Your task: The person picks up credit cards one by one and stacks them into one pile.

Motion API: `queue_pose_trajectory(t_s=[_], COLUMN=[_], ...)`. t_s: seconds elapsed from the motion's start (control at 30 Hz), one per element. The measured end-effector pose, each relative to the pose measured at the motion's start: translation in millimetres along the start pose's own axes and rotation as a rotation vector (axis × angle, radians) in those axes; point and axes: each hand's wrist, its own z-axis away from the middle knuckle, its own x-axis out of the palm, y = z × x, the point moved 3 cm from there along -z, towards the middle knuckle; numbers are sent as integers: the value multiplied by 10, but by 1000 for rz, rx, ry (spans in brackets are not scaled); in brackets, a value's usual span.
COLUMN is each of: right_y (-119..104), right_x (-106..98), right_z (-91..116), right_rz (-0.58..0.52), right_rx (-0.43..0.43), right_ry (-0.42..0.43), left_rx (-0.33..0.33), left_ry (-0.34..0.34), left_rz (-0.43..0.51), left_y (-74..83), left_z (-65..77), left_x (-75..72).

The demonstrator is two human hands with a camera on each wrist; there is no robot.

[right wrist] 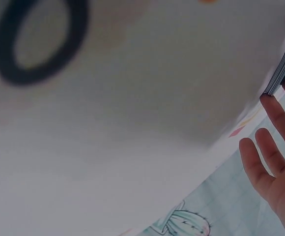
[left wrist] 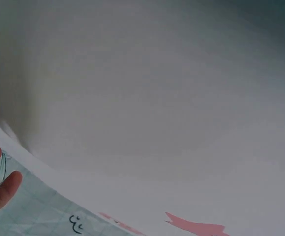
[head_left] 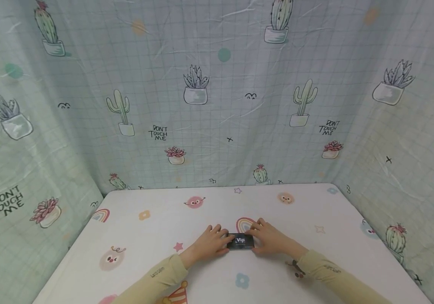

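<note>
A stack of black cards [head_left: 241, 246], the top one printed "Vip", lies on the white table between both hands. At its left end the left hand [head_left: 210, 245] holds it, thumb at the near corner and a finger reaching over the card's top. The right hand [head_left: 271, 239] grips the right end, thumb near and fingers at the far corner. In the right wrist view the stack's layered edge [right wrist: 283, 64] shows, with fingertips touching it. Only some fingers [left wrist: 5, 189] of the left hand appear in the left wrist view, where the stack is mostly cut off.
The table [head_left: 156, 240] wears a white cover printed with rainbows, flowers and smiling faces. A cactus-patterned curtain [head_left: 217, 122] encloses it at the back and on both sides.
</note>
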Motion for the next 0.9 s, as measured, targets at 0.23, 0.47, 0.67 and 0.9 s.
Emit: queue_pose_trajectory(t_s=[0.23,0.47,0.67,0.9], right_y=[35,99,161,244], right_x=[32,69,66,41], right_z=[4,24,75,191], right_rz=[-27,-23,-57,-117], right_rx=[23,10,23,96], right_ry=[10,20,6,-21], left_rx=[-16,-31,-48,-54], left_ry=[-8,23,2,-5], left_rz=[-22,8,12,25], left_y=[7,6,-3,-8], left_z=[12,43,77,109], left_x=[7,-39,-24,-69])
